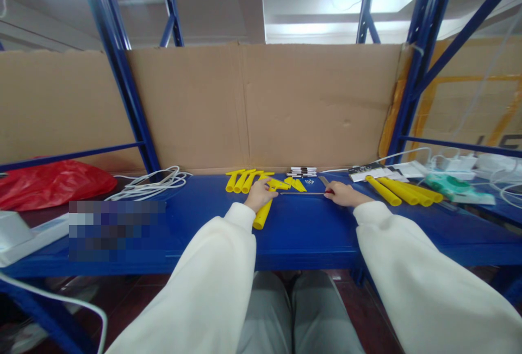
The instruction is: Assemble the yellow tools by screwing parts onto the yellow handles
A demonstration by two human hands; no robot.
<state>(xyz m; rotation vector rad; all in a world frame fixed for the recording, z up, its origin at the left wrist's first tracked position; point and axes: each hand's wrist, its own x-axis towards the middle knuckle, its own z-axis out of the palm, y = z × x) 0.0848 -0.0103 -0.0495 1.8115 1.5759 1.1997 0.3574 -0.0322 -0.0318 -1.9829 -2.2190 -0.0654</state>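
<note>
My left hand is closed on a yellow tool with a round tubular handle, which lies on the blue table and points toward me. My right hand grips a screwdriver by its red handle. The long thin shaft runs level to the left, its tip close to the yellow tool's head; contact cannot be made out. Just left of my left hand lies a row of similar yellow tools. Beyond the shaft are flat yellow pieces and tiny silvery parts, perhaps screws. A flat greyish strip lies beside my right hand.
Yellow tubes lie at right near a green-and-white packet and white cables. A black-and-white stack sits at the back against a cardboard wall. Coiled white cable, a red bag and a power strip occupy the left.
</note>
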